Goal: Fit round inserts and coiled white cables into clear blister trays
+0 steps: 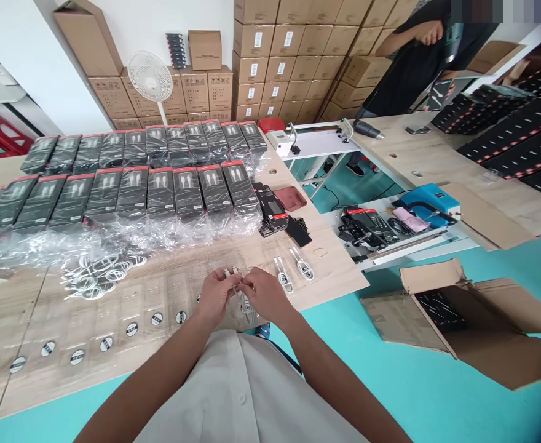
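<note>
White cable is what the person has in front of them, held over the near edge of the counter, its coil hanging below the fingers. Starting from the left, I can see a line of clear plastic sleeves lying flat, with round stickers on them; no coil shows inside those, so I'd judge them unfilled. Behind them sits a loose pile of white cables, apparently untouched, and further back stand two rows of black boxes with plastic film bunched around them. Next come the hands: the left hand's grip pinches the cable near its plugs, and the right hand's grip is also closed on it, fingertips almost meeting. Whether this coil lies in a sleeve, I can't tell. Right of the hands rest two neat white coils, outside any sleeve as far as I can see. So I'd call it early: one cable in hand, plenty left.
</note>
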A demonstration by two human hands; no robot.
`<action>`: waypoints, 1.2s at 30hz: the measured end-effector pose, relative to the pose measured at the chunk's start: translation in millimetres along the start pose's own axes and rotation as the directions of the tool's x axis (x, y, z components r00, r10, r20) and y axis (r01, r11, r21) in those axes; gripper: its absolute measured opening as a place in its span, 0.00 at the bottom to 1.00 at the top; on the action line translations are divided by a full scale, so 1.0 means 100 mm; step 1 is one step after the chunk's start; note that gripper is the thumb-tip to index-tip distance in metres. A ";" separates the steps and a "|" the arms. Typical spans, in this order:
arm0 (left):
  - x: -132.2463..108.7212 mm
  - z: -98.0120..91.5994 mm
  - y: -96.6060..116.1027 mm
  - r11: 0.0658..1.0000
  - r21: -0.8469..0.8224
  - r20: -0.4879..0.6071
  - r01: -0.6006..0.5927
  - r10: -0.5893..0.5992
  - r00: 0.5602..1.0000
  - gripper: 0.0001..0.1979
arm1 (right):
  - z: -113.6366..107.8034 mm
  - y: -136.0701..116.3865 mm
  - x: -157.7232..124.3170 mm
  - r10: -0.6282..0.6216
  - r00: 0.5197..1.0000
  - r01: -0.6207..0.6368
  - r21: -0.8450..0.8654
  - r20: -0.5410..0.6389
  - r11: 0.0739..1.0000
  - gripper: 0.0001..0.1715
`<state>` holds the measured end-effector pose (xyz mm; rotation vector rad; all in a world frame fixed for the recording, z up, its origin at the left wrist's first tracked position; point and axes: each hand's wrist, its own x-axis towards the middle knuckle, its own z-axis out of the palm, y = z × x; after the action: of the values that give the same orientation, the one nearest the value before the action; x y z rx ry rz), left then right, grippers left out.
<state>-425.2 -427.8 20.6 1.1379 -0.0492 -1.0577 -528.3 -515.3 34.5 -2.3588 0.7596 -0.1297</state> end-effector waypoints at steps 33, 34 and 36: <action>0.19 -0.13 0.00 0.961 -0.276 -0.012 -0.009 0.006 1.000 0.13 | 0.50 0.36 -0.30 0.245 0.967 -0.193 0.836 0.073 0.514 0.26; 0.20 -0.15 -0.02 0.958 -0.286 -0.028 -0.011 0.003 1.000 0.13 | 0.54 0.35 -0.30 0.259 0.965 -0.182 0.833 0.049 0.523 0.25; 0.23 -0.20 -0.05 0.956 -0.294 -0.054 -0.011 -0.005 0.999 0.13 | 0.62 0.32 -0.31 0.276 0.961 -0.163 0.814 0.003 0.557 0.24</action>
<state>-405.5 -430.0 -2.6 0.8951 0.1460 -0.9930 -552.5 -483.5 -31.2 -1.3582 0.8186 -0.4280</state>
